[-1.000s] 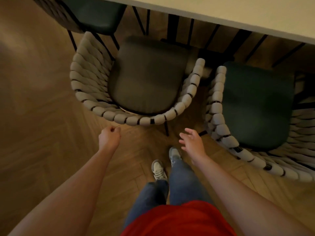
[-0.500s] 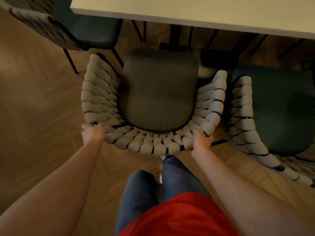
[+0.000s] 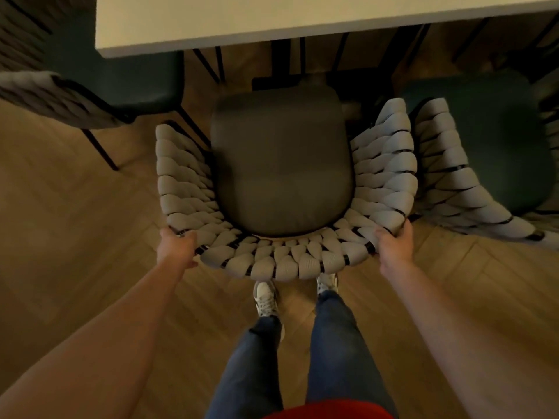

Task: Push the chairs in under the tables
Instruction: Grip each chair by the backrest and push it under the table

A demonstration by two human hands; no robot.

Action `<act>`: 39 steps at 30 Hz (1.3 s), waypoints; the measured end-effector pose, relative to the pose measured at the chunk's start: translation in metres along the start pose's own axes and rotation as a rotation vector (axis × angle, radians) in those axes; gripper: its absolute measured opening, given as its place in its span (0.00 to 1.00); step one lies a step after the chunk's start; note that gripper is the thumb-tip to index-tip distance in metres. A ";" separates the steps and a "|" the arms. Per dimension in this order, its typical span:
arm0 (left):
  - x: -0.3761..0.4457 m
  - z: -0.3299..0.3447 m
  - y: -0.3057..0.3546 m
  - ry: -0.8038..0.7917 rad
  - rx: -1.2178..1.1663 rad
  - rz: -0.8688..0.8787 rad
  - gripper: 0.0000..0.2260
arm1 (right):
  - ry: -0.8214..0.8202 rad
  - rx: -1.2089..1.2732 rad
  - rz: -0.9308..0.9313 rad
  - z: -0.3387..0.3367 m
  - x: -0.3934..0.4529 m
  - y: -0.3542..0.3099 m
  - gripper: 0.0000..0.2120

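Observation:
A chair with a grey woven backrest and a dark seat cushion stands right in front of me, facing a pale table. The cushion's front edge lies just short of the table's edge. My left hand grips the backrest's left rear corner. My right hand grips its right rear corner. Both arms reach forward from the bottom of the view.
A second woven chair with a green seat stands close on the right, its backrest touching the held chair's side. A third chair sits at the table's left corner. My feet stand on herringbone wood floor behind the chair.
A second ago both hands hung free behind the chair. They closed on the backrest's corners, and the chair now sits squarer to the table with its seat nearer the table edge.

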State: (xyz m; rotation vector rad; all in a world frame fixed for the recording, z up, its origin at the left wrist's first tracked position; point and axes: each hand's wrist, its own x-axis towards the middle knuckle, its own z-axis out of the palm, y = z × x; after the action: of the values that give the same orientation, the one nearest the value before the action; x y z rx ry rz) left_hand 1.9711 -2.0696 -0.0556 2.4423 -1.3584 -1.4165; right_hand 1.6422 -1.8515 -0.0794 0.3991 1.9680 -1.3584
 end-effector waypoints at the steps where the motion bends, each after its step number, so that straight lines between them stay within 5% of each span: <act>1: 0.002 -0.002 0.000 -0.025 -0.012 -0.014 0.23 | -0.013 -0.007 0.006 -0.001 0.000 -0.001 0.41; 8: 0.012 0.000 0.000 -0.128 -0.042 -0.047 0.31 | -0.040 -0.089 -0.013 0.001 0.013 -0.010 0.46; 22: 0.014 0.017 -0.011 -0.119 -0.111 -0.033 0.25 | -0.016 -0.115 -0.042 -0.016 0.034 -0.008 0.45; 39: 0.007 0.029 -0.003 -0.102 -0.052 -0.042 0.35 | -0.048 -0.100 -0.012 -0.027 0.044 -0.011 0.47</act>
State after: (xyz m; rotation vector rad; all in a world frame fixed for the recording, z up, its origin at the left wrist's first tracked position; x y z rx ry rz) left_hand 1.9539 -2.0613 -0.0785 2.4111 -1.2783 -1.5849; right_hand 1.5940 -1.8370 -0.0967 0.3059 1.9922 -1.2593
